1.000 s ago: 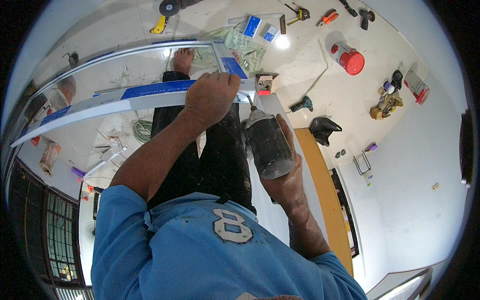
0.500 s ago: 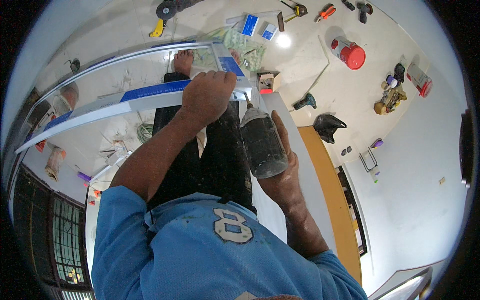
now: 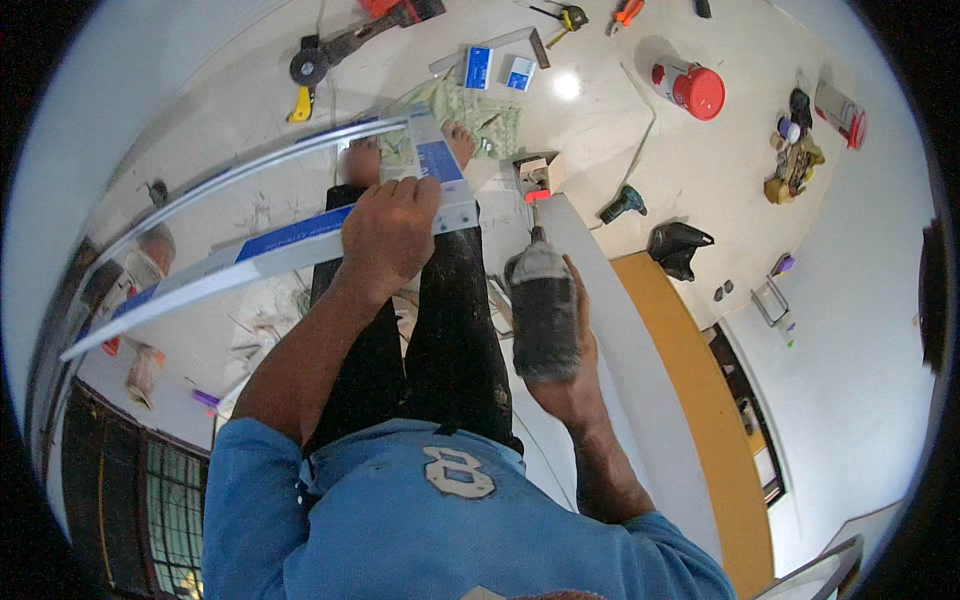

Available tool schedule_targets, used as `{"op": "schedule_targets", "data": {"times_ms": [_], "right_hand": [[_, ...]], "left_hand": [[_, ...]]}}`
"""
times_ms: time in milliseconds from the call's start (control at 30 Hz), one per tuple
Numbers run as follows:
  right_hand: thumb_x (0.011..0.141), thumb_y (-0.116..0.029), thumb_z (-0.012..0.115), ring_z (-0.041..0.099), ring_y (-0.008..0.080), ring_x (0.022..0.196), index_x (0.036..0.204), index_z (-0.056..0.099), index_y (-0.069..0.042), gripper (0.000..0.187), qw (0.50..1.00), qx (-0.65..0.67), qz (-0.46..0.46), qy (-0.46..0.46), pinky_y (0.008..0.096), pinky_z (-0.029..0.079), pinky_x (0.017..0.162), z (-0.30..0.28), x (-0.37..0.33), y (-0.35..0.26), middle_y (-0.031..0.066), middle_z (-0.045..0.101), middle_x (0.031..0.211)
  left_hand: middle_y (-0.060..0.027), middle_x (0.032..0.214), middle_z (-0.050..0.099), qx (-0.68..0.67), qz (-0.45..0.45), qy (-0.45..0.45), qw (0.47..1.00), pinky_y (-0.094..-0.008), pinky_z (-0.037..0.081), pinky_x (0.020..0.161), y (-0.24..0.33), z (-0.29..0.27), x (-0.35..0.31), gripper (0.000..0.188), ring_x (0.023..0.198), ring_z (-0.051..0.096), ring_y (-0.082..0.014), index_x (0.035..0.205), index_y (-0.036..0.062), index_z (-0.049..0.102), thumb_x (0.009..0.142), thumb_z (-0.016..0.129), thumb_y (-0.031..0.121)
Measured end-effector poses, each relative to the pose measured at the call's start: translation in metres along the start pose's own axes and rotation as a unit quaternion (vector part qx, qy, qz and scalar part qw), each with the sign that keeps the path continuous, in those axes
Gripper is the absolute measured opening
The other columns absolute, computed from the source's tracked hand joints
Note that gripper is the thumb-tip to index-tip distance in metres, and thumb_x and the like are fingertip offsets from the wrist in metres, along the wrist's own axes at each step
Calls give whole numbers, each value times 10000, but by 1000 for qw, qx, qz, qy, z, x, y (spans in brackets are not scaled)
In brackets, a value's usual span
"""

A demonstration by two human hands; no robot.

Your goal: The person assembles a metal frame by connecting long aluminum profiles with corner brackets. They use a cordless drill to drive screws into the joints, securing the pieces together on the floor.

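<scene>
My left hand (image 3: 390, 235) is closed over the near rail of a metal frame (image 3: 290, 262) partly covered in blue and white film. It grips close to the frame's right corner, where small dark spots like screw heads or holes show on the end face. The frame lies across my legs and stretches to the far left. In my right hand (image 3: 572, 385) is a dark, dusty power drill (image 3: 545, 320), its bit pointing away from me. Its tip is right of the frame corner, apart from it. Most of the right fingers are hidden behind the drill body.
Beyond the drill stands an open small carton (image 3: 540, 175); a cordless drill (image 3: 625, 204) lies to its right. A red-lidded bucket (image 3: 698, 92), black bag (image 3: 678, 250), pliers (image 3: 627, 15), tape measure (image 3: 573, 17) and grinder (image 3: 310, 65) are on the floor. An orange-brown ledge (image 3: 680, 370) runs along my right.
The drill has come away from the frame's corner, moving right. My left hand and the frame have shifted left and slightly nearer. Both hands keep their hold.
</scene>
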State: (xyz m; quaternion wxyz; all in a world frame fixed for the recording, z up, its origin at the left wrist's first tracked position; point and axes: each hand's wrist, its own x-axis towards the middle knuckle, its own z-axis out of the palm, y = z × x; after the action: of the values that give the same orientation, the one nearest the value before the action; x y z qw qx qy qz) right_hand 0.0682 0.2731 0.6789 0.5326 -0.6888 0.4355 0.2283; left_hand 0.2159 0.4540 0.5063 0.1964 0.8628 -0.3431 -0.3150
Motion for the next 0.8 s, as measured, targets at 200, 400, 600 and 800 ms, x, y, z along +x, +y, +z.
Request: {"op": "schedule_targets", "data": {"times_ms": [200, 400, 600, 800], "right_hand": [[910, -59, 795, 608, 519, 1372, 1641, 343, 10, 862, 981, -160, -53, 94, 554, 520, 1120, 63, 169, 209, 338, 616, 1470], [868, -83, 805, 630, 574, 1209, 1365, 474, 40, 609, 971, -141, 33, 192, 610, 526, 1028, 121, 376, 382, 367, 641, 1266], [812, -206, 928, 663, 537, 1251, 1333, 477, 50, 736, 964, -104, 126, 209, 568, 569, 1052, 161, 464, 403, 332, 646, 1343], [826, -326, 963, 675, 502, 1282, 1419, 455, 80, 880, 955, -71, 158, 241, 562, 575, 1077, 150, 475, 428, 334, 631, 1392]], "left_hand": [[-197, 1042, 750, 26, 14, 23, 999, -524, 616, 873, -3, -7, -1, 408, 958, 761, -415, 1146, 35, 703, 789, 855, 159], [-248, 1158, 768, 77, 40, -31, 996, -511, 622, 942, 4, -15, 3, 641, 1068, 773, -417, 1274, -53, 706, 753, 940, 239], [-257, 1170, 770, 116, -1, -77, 990, -514, 617, 965, 7, -24, 3, 647, 1072, 773, -423, 1277, -54, 714, 834, 918, 372], [-251, 1192, 769, 77, 25, -70, 994, -522, 614, 977, 4, -18, 7, 666, 1088, 772, -421, 1296, -43, 713, 756, 950, 267]]}}
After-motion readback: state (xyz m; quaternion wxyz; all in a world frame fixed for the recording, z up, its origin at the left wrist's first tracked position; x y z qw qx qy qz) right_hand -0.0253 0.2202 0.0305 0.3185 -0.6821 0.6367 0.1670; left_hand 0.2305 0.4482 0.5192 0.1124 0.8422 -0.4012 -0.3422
